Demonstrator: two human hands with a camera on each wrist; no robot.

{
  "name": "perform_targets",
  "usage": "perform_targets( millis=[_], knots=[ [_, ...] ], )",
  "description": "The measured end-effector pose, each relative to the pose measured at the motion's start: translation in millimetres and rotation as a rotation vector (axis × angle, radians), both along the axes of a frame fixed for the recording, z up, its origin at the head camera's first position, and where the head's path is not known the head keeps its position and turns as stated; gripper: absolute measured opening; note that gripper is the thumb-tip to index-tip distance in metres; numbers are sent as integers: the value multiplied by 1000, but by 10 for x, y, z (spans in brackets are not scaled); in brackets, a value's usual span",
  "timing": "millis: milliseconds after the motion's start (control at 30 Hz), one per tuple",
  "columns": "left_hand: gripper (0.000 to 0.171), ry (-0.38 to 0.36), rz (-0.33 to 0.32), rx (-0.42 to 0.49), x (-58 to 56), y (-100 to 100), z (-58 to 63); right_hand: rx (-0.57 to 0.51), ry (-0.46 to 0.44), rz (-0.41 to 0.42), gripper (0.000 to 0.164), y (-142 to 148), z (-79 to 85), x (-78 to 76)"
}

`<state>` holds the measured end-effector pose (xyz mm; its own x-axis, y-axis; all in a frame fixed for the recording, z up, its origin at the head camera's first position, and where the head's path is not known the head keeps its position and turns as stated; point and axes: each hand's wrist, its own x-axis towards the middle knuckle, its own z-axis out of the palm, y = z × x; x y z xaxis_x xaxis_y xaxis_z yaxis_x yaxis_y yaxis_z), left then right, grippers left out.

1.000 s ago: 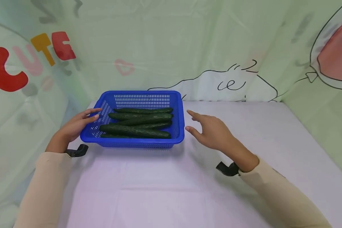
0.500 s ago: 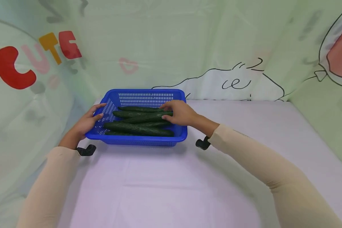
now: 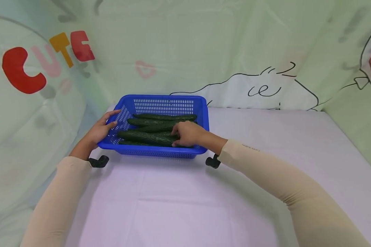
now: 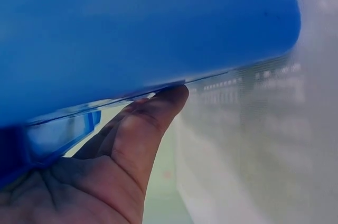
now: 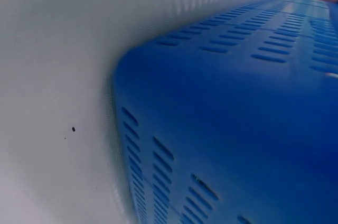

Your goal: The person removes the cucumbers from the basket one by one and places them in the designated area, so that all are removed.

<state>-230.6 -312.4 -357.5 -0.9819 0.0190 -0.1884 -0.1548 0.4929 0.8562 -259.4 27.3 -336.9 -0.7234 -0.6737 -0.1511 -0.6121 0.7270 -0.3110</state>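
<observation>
Two hands | left hand (image 3: 100, 132) grip: basket (image 3: 164, 102) rim | right hand (image 3: 187, 134) grip: cucumber (image 3: 143, 137)

text: "CUTE" | on: backdrop sheet (image 3: 49, 61) | colours: red, pink, orange

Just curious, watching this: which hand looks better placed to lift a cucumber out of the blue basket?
Probably the right hand: it rests on the cucumbers inside the blue basket. The left hand holds the basket's left rim.

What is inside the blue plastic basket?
The blue plastic basket holds several dark green cucumbers lying lengthwise. The right hand grips the front ones, covering their ends. The basket floor beneath is mostly hidden.
</observation>
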Motion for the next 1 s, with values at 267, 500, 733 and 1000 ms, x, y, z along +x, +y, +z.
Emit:
perform_targets(
  millis=[267,500,733,1000],
  knots=[
    [56,8,18,-41,10,5,32,77,15,-2,45,-74,-16,9],
    [57,4,14,-27,-5,12,23,86,-8,-12,47,-101,-54,0],
    [57,1,21,-32,-7,19,24,99,-36,18,48,-110,-77,-9],
    [57,4,27,-26,19,23,14,105,-92,48,50,-113,-114,-30]
  ],
)
